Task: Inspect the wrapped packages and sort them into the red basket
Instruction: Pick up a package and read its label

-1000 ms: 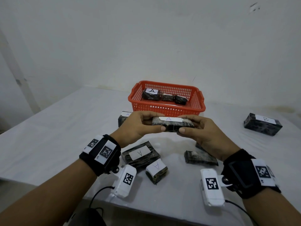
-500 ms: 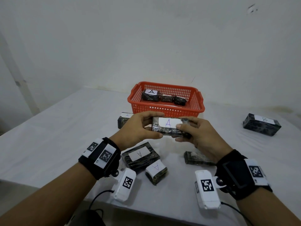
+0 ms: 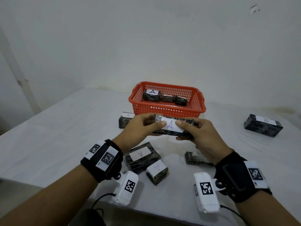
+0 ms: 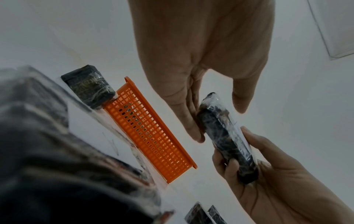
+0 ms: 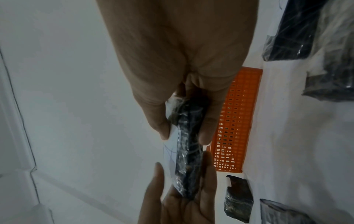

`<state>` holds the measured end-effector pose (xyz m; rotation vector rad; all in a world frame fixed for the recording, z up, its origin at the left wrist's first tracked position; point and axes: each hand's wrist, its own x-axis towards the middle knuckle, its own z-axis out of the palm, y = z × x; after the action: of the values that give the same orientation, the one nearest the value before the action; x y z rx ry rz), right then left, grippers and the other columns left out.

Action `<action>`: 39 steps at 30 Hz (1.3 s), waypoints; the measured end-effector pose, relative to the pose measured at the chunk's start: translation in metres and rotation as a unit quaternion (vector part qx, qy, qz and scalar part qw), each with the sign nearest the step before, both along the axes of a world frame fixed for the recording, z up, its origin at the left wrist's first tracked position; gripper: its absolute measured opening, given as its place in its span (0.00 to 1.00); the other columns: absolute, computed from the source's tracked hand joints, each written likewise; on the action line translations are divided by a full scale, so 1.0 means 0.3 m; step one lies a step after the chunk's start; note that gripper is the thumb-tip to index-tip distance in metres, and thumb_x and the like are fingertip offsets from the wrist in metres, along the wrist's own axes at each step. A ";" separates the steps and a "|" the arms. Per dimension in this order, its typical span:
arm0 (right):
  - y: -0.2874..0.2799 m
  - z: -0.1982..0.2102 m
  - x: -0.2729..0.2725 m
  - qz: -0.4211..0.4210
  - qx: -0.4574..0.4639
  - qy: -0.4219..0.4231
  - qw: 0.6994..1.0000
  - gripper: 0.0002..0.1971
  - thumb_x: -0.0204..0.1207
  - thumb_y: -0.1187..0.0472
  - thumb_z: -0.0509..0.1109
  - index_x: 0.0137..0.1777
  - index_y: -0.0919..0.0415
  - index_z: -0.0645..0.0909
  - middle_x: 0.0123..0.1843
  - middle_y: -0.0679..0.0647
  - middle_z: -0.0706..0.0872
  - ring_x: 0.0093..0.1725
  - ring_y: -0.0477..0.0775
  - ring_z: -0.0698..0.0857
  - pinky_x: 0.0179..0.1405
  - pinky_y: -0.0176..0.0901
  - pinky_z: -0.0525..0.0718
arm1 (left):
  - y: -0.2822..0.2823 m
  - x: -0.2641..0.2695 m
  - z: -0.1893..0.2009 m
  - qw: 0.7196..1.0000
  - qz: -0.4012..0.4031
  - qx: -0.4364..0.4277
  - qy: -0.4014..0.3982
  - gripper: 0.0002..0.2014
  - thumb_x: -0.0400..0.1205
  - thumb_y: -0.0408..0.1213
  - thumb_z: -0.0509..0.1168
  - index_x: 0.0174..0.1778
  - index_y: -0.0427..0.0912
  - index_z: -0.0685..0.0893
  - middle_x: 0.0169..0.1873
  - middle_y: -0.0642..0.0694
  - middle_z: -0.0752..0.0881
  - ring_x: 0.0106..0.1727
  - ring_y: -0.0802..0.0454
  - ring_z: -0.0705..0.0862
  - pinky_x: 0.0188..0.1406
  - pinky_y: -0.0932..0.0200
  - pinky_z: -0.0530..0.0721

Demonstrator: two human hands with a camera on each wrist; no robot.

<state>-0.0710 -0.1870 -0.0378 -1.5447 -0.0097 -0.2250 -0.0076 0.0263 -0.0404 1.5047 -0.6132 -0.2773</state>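
Both hands hold one dark wrapped package (image 3: 171,133) above the table, just in front of the red basket (image 3: 167,110). Its white label with a blue "A" faces me. My left hand (image 3: 143,126) pinches its left end, thumb on the label. My right hand (image 3: 195,131) grips the right end, thumb on the label too. The same package (image 4: 226,136) shows edge-on in the left wrist view and again (image 5: 189,145) in the right wrist view. Three wrapped packages (image 3: 150,95) lie inside the basket, one labelled "A".
Loose wrapped packages lie on the white table (image 3: 65,136): one "A" (image 3: 126,119) left of the basket, a flat "A" (image 3: 141,156) and a small "A" (image 3: 157,170) near me, a dark one (image 3: 197,159) under my right hand, a "B" (image 3: 263,127) far right.
The package has been turned in both hands so its labelled face, first seen edge-on, now faces me. Both thumbs have moved onto the label.
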 end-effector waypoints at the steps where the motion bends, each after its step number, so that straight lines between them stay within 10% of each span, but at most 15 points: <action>1: -0.002 0.002 -0.001 0.003 0.007 -0.001 1.000 0.14 0.81 0.62 0.77 0.63 0.66 0.89 0.57 0.59 0.96 0.56 0.61 0.95 0.49 0.47 0.95 | 0.000 -0.001 -0.003 1.000 -0.007 -0.003 0.013 0.13 0.86 0.33 0.71 0.66 0.36 0.88 0.58 0.41 0.94 0.61 0.43 0.93 0.60 0.53 0.92; 6: -0.009 0.007 -0.008 0.043 0.050 -0.004 0.998 0.21 0.72 0.65 0.79 0.65 0.67 0.87 0.61 0.60 0.95 0.61 0.60 0.94 0.55 0.46 0.94 | -0.002 0.008 0.000 0.999 0.013 -0.015 0.036 0.09 0.86 0.31 0.71 0.60 0.31 0.89 0.56 0.38 0.94 0.57 0.41 0.94 0.57 0.53 0.93; 18: -0.045 0.017 -0.014 0.042 0.025 -0.006 0.999 0.12 0.89 0.66 0.65 0.67 0.65 0.86 0.63 0.59 0.94 0.64 0.59 0.93 0.55 0.45 0.94 | 0.002 0.011 -0.009 0.997 -0.015 -0.046 0.058 0.15 0.85 0.35 0.71 0.63 0.27 0.87 0.59 0.39 0.94 0.61 0.43 0.93 0.59 0.53 0.92; 32: -0.029 0.005 -0.024 0.005 -0.042 -0.014 0.999 0.14 0.79 0.64 0.79 0.64 0.62 0.89 0.58 0.56 0.96 0.57 0.57 0.95 0.54 0.49 0.95 | -0.012 0.009 -0.032 1.000 0.016 -0.004 -0.015 0.14 0.85 0.37 0.72 0.61 0.30 0.89 0.56 0.33 0.93 0.59 0.34 0.92 0.64 0.39 0.90; 39: -0.034 0.007 -0.026 0.012 -0.030 -0.015 0.999 0.13 0.82 0.61 0.75 0.64 0.64 0.89 0.58 0.58 0.95 0.59 0.59 0.95 0.57 0.53 0.95 | -0.010 0.004 -0.025 0.999 0.018 -0.034 -0.033 0.17 0.78 0.37 0.76 0.61 0.36 0.90 0.57 0.39 0.94 0.58 0.42 0.94 0.56 0.54 0.91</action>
<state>-0.0787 -0.1972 -0.0356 -1.6006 -0.0582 -0.2300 -0.0065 0.0233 -0.0478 1.4624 -0.6412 -0.1772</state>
